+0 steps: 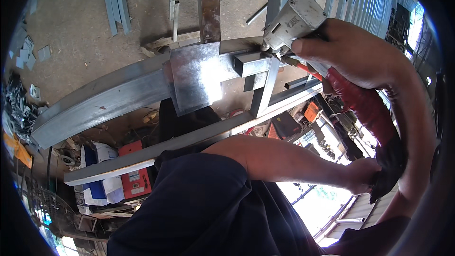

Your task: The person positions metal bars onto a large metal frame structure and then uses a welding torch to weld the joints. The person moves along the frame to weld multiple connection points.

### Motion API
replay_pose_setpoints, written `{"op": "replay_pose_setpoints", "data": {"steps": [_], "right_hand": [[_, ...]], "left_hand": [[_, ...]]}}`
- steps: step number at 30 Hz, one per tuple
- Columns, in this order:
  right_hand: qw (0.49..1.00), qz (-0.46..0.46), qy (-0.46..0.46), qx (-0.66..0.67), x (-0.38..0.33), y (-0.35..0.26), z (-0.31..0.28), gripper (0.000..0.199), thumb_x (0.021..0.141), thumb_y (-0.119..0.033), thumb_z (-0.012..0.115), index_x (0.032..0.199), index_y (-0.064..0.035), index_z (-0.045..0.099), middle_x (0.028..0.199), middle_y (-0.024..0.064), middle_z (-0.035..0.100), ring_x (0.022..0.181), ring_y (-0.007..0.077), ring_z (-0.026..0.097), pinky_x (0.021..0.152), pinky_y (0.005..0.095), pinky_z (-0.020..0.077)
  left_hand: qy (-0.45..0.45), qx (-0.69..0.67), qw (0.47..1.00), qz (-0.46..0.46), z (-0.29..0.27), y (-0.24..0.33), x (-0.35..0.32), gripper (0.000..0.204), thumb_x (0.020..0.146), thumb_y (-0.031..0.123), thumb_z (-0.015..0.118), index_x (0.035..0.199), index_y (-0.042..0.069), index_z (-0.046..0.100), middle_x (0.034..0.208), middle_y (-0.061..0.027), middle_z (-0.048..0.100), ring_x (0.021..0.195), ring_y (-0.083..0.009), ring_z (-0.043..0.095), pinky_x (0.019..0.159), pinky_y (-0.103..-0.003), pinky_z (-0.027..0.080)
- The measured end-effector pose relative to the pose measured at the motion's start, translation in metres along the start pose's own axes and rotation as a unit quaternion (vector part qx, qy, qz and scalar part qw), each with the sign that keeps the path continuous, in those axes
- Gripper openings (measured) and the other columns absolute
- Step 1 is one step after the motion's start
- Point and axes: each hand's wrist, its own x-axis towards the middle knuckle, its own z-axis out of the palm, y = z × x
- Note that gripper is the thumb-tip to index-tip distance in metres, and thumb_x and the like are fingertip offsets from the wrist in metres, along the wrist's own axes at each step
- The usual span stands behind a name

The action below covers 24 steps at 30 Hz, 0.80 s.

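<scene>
A hand-held power tool with a boxy grey metal head (296,19), a red-wrapped body (362,102) and a black rear end (391,163) is at the right. My right hand (350,50) wraps round it just behind the grey head, thumb toward the front. My left hand (367,175) reaches across to the right, its fingers closed on the black rear end. Close below the head stands a short open-ended square steel tube (251,65), joined to a long steel beam (104,97). A shiny square metal plate (195,79) lies on the beam.
A second long steel bar (156,156) runs nearer to me. Grey steel channels (116,2) and a rusty flat bar (209,9) lie beyond. A red box (137,166) is below left, metal scraps (26,52) at far left, and ribbed metal lengths (362,0) at upper right.
</scene>
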Motion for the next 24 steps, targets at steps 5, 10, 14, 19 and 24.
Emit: {"op": "replay_pose_setpoints", "data": {"steps": [5, 10, 14, 19, 24], "right_hand": [[0.999, 0.021, -0.03, 0.008, -0.001, -0.008, -0.005, 0.048, 0.104, -0.044, 0.041, 0.116, -0.0057, 0.068, 0.095, 0.0148, 0.066, 0.084, 0.024, 0.068, 0.077, 0.04, 0.0531], [1.0, 0.005, -0.022, 0.004, -0.002, -0.006, -0.004, 0.049, 0.104, -0.044, 0.041, 0.117, -0.0049, 0.068, 0.094, 0.0148, 0.068, 0.081, 0.0245, 0.067, 0.078, 0.0396, 0.053], [1.0, -0.003, -0.028, -0.01, 0.003, -0.008, -0.005, 0.052, 0.104, -0.046, 0.041, 0.116, -0.003, 0.068, 0.094, 0.0147, 0.068, 0.079, 0.0249, 0.067, 0.078, 0.0398, 0.0529], [0.997, 0.048, -0.043, 0.048, 0.002, -0.014, -0.01, 0.066, 0.099, -0.058, 0.053, 0.118, 0.0038, 0.069, 0.1, 0.0205, 0.069, 0.089, 0.0281, 0.067, 0.085, 0.0399, 0.05], [0.996, 0.05, -0.037, 0.057, -0.008, -0.012, -0.012, 0.07, 0.098, -0.059, 0.053, 0.119, 0.0056, 0.068, 0.102, 0.0217, 0.07, 0.089, 0.0287, 0.067, 0.084, 0.0389, 0.0508]], "left_hand": [[0.024, -0.099, 0.994, -0.032, 0.006, -0.001, 0.006, 0.011, 0.088, 0.012, 0.056, 0.094, 0.005, 0.063, 0.088, -0.0091, 0.063, 0.084, -0.022, 0.066, 0.076, -0.04, 0.054], [0.047, -0.08, 0.995, 0.04, 0.014, -0.011, 0.003, 0.009, 0.09, 0.012, 0.054, 0.096, 0.006, 0.059, 0.087, -0.0083, 0.063, 0.079, -0.0227, 0.065, 0.074, -0.041, 0.054], [0.062, -0.081, 0.994, 0.033, 0.034, -0.031, 0.007, 0.009, 0.091, 0.012, 0.054, 0.098, 0.008, 0.057, 0.088, -0.0084, 0.062, 0.083, -0.0225, 0.064, 0.074, -0.042, 0.053], [0.024, -0.112, 0.992, -0.06, 0.033, -0.026, 0.011, 0.009, 0.091, 0.013, 0.055, 0.099, 0.01, 0.056, 0.09, -0.008, 0.062, 0.086, -0.0221, 0.063, 0.074, -0.043, 0.052], [-0.069, -0.107, 0.975, -0.18, -0.004, 0.02, 0.008, 0.011, 0.091, 0.015, 0.056, 0.101, 0.01, 0.056, 0.093, -0.0068, 0.061, 0.087, -0.0212, 0.062, 0.075, -0.042, 0.05]]}}
